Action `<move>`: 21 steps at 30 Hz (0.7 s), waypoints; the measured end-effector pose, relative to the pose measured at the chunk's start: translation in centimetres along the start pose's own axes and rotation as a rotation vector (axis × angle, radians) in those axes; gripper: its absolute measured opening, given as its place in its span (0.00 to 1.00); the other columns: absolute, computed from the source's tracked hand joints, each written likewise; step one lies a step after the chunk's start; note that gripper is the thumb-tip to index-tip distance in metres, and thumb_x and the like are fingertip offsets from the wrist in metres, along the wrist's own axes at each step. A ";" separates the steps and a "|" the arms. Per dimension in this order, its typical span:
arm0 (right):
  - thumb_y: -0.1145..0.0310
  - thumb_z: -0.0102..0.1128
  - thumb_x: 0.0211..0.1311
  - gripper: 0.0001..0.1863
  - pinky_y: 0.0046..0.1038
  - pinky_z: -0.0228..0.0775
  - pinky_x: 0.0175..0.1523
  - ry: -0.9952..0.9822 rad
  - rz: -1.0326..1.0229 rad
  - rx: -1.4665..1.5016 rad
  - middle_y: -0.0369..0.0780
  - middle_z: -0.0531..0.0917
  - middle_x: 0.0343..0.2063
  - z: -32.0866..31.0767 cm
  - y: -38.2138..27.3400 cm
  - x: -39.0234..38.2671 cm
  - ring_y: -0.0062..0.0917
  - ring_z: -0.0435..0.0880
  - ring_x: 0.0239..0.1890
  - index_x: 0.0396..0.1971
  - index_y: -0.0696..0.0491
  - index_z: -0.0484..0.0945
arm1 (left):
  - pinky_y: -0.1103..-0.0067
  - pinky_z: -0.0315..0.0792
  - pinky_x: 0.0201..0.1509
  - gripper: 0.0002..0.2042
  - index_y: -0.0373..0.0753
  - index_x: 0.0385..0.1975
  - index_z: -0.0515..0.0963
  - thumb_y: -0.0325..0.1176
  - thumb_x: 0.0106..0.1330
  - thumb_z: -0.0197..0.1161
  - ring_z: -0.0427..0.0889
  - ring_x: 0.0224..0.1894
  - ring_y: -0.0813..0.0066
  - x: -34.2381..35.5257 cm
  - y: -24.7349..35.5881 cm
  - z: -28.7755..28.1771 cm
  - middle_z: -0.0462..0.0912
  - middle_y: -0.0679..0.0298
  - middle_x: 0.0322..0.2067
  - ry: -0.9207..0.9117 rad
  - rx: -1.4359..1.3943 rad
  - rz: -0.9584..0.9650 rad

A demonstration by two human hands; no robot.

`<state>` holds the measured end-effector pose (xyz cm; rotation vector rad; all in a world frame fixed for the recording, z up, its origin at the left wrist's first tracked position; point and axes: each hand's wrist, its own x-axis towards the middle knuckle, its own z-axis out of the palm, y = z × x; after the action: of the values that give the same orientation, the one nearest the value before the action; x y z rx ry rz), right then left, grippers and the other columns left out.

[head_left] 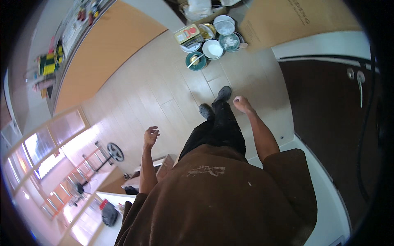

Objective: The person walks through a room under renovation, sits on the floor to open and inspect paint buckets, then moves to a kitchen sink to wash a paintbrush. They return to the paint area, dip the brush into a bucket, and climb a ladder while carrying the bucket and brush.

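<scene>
My left hand (151, 135) hangs beside my thigh, fingers apart and holding nothing I can see. My right hand (242, 102) is curled closed out over the floor by my grey shoe (223, 94); whatever is inside it, if anything, is hidden. Beyond my feet stands a cluster of round tubs and lids: a teal one (199, 62) with a white stick (194, 61) across it, a white one (212, 49), a teal one with white residue (229, 42). A yellow container (184, 35) sits among them.
A large cardboard sheet (295, 18) is at the top right, beside a dark brown door (316, 106). A curved wooden counter front (106, 53) with tools on top runs along the left. Glass-panelled partitions (65, 123) and a black wheel (115, 152) are at lower left.
</scene>
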<state>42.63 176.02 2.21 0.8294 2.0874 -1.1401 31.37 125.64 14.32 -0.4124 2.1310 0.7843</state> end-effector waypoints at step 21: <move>0.65 0.53 0.58 0.12 0.28 0.75 0.38 0.012 -0.221 -0.284 0.41 0.84 0.28 1.2 -4.6 -0.5 0.25 0.84 0.28 0.36 0.57 0.80 | 0.75 0.75 0.29 0.17 0.34 0.46 0.75 0.25 0.55 0.55 0.82 0.29 0.71 -1.8 -21.2 7.1 0.83 0.54 0.34 0.060 -0.509 -0.161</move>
<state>39.69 172.92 4.27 0.4825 2.3255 -0.9168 47.84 114.37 3.97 -0.8696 1.9044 1.2310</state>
